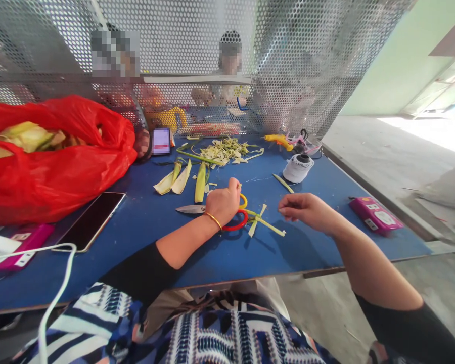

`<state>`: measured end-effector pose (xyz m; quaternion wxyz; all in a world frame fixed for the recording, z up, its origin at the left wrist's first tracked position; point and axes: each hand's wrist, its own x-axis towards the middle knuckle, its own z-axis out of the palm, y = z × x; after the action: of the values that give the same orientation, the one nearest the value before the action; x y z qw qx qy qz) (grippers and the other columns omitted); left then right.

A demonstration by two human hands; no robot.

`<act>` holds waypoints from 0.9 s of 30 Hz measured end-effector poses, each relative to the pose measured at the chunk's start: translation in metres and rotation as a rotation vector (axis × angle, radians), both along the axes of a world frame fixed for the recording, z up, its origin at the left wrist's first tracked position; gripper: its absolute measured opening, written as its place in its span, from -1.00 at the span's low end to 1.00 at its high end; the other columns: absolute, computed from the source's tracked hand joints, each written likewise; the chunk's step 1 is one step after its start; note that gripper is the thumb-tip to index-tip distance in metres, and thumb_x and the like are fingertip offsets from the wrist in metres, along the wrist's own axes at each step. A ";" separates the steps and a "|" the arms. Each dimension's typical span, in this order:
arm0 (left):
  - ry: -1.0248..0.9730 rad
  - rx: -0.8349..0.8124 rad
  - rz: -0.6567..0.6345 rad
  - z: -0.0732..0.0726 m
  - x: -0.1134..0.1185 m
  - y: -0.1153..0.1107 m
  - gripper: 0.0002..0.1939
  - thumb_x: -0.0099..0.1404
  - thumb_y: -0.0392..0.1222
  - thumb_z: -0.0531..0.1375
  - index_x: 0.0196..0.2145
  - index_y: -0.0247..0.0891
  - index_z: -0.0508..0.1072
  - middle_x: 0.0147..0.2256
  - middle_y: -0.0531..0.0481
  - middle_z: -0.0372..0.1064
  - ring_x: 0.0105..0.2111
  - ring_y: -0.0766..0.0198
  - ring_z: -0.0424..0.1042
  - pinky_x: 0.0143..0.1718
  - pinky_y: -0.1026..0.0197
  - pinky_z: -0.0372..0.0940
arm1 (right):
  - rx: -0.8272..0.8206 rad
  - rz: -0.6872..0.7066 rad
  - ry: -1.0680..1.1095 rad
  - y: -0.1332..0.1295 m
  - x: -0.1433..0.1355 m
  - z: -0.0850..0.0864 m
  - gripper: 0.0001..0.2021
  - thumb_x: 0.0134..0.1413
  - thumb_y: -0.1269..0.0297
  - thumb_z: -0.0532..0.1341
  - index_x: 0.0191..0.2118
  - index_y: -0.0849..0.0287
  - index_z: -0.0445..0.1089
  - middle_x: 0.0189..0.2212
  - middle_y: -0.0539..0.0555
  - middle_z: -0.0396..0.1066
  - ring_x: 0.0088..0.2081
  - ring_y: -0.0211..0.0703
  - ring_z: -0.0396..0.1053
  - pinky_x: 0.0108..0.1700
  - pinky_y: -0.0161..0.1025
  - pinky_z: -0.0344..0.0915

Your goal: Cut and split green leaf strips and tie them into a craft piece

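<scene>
Steel scissors (194, 209) show beneath the left hand (223, 202), fibrous strips (266, 223) near the right hand (305, 210); both grips unclear.

A free lane crosses the bench (337, 182) between the thread spool (298, 170) and the purple packet (375, 215). The mesh screen (182, 45) blocks the far side, the red bag (74, 187) the left, and leaf strips (258, 219) clutter the gap between left hand (223, 202) and right hand (311, 210).

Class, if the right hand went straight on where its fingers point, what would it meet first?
Probably the crossed green strips; if the right hand is raised above them, which is unclear, perhaps the left hand beyond.
</scene>
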<state>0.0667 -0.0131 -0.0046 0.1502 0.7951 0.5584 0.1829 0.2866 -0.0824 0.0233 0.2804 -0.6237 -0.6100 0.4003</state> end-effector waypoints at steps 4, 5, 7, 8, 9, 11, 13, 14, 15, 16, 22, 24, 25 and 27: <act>-0.111 0.064 0.035 0.005 -0.003 0.000 -0.77 0.44 -0.09 0.05 -0.07 -0.23 0.39 -0.49 -0.11 0.44 -0.33 -0.02 0.53 -0.23 0.17 0.24 | 0.111 -0.055 0.085 0.004 -0.037 -0.022 -0.60 -0.23 0.06 0.41 -0.22 0.15 0.49 -0.32 0.08 0.54 -0.36 -0.18 0.43 -0.32 -0.24 0.36; -0.160 0.074 0.047 0.006 -0.004 0.000 -0.79 0.42 -0.10 0.08 -0.10 -0.22 0.40 -0.51 -0.08 0.42 -0.32 -0.02 0.53 -0.22 0.18 0.24 | 0.047 -0.034 0.131 0.006 -0.047 -0.027 -0.60 -0.20 0.03 0.39 -0.23 0.16 0.48 -0.37 0.06 0.53 -0.40 -0.20 0.42 -0.38 -0.26 0.33; -0.231 0.075 0.066 0.006 -0.004 -0.001 -0.85 0.39 -0.12 0.13 -0.15 -0.20 0.41 -0.56 -0.03 0.37 -0.29 -0.03 0.53 -0.20 0.19 0.24 | -0.045 0.007 0.211 0.011 -0.061 -0.033 -0.64 -0.16 -0.02 0.37 -0.33 0.18 0.46 -0.50 0.01 0.46 -0.48 -0.25 0.36 -0.43 -0.29 0.28; -0.257 0.069 0.073 0.006 -0.005 -0.002 -0.87 0.37 -0.13 0.16 -0.17 -0.19 0.41 -0.57 -0.01 0.35 -0.28 -0.03 0.52 -0.20 0.20 0.24 | -0.060 0.028 0.221 0.013 -0.063 -0.034 -0.66 -0.14 -0.03 0.35 -0.41 0.18 0.43 -0.56 -0.02 0.41 -0.52 -0.27 0.31 -0.45 -0.30 0.24; -0.284 0.061 0.077 0.006 -0.005 -0.002 -0.88 0.35 -0.14 0.18 -0.18 -0.19 0.41 -0.59 0.00 0.32 -0.27 -0.03 0.52 -0.19 0.20 0.23 | -0.050 0.049 0.199 0.015 -0.062 -0.033 -0.67 -0.13 -0.02 0.34 -0.49 0.17 0.39 -0.61 -0.05 0.35 -0.55 -0.30 0.26 -0.47 -0.31 0.21; -0.320 0.057 0.070 0.006 -0.006 -0.001 -0.89 0.34 -0.15 0.20 -0.19 -0.20 0.42 -0.61 0.01 0.30 -0.29 -0.03 0.52 -0.21 0.21 0.22 | 0.007 0.095 0.047 0.017 -0.052 -0.026 -0.71 -0.09 0.06 0.32 -0.57 0.16 0.34 -0.66 -0.09 0.26 -0.58 -0.33 0.17 -0.48 -0.32 0.13; -0.320 0.077 0.052 0.007 -0.007 0.000 -0.87 0.35 -0.14 0.19 -0.18 -0.22 0.43 -0.60 -0.01 0.31 -0.34 -0.01 0.51 -0.24 0.21 0.20 | 0.079 0.118 -0.213 0.016 -0.039 -0.018 -0.80 -0.06 0.19 0.31 -0.56 0.15 0.38 -0.64 -0.08 0.29 -0.55 -0.31 0.18 -0.46 -0.31 0.09; -0.297 0.097 0.045 0.008 -0.008 0.001 -0.84 0.36 -0.13 0.17 -0.17 -0.23 0.43 -0.59 -0.03 0.34 -0.36 0.00 0.51 -0.26 0.21 0.20 | 0.123 0.093 -0.345 0.014 -0.035 -0.014 -0.83 -0.04 0.23 0.30 -0.54 0.15 0.41 -0.60 -0.05 0.34 -0.53 -0.29 0.21 -0.45 -0.30 0.09; -0.255 0.122 0.041 0.008 -0.008 0.003 -0.82 0.39 -0.12 0.13 -0.14 -0.24 0.42 -0.57 -0.05 0.37 -0.38 0.02 0.51 -0.28 0.21 0.20 | 0.175 0.058 -0.458 0.010 -0.033 -0.011 -0.84 0.01 0.25 0.28 -0.52 0.15 0.43 -0.55 -0.01 0.39 -0.51 -0.27 0.25 -0.43 -0.30 0.10; -0.199 0.149 0.041 0.009 -0.009 0.004 -0.79 0.41 -0.11 0.10 -0.11 -0.25 0.41 -0.54 -0.07 0.41 -0.38 0.03 0.52 -0.29 0.21 0.20 | 0.228 0.039 -0.542 0.007 -0.033 -0.009 -0.84 0.05 0.25 0.26 -0.49 0.16 0.46 -0.47 0.04 0.45 -0.47 -0.25 0.29 -0.40 -0.29 0.13; 0.118 0.227 0.028 0.011 -0.008 0.006 -0.68 0.48 -0.12 -0.09 0.00 -0.28 0.35 -0.38 -0.17 0.55 -0.35 0.02 0.56 -0.37 0.18 0.23 | 0.257 0.077 -0.515 -0.005 -0.053 -0.001 -0.70 0.16 0.10 0.22 -0.08 0.08 0.57 -0.30 0.06 0.59 -0.40 -0.18 0.45 -0.34 -0.27 0.23; 0.155 0.226 0.020 0.010 -0.007 0.005 -0.67 0.48 -0.12 -0.10 -0.01 -0.28 0.35 -0.39 -0.16 0.55 -0.36 0.03 0.57 -0.38 0.18 0.23 | 0.241 -0.062 -0.499 0.005 -0.052 0.004 -0.71 0.20 0.10 0.17 -0.16 0.11 0.59 -0.44 0.03 0.56 -0.44 -0.17 0.43 -0.37 -0.27 0.22; 0.167 0.223 0.019 0.010 -0.007 0.004 -0.67 0.49 -0.11 -0.11 -0.01 -0.28 0.35 -0.40 -0.17 0.55 -0.36 0.03 0.57 -0.37 0.18 0.23 | 0.250 -0.118 -0.505 0.011 -0.050 0.006 -0.72 0.21 0.13 0.16 -0.20 0.12 0.60 -0.47 0.03 0.55 -0.45 -0.17 0.43 -0.36 -0.27 0.22; 0.187 0.211 0.014 0.008 -0.007 0.002 -0.66 0.49 -0.11 -0.12 0.00 -0.28 0.34 -0.40 -0.18 0.55 -0.35 0.02 0.57 -0.38 0.18 0.23 | 0.270 -0.144 -0.551 0.025 -0.043 0.006 -0.75 0.21 0.20 0.16 -0.21 0.12 0.59 -0.44 0.03 0.56 -0.41 -0.16 0.45 -0.34 -0.27 0.23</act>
<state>0.0601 -0.0108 0.0039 0.0118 0.8162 0.5531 0.1668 0.2437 -0.0570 0.0294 0.2126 -0.7074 -0.6650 0.1108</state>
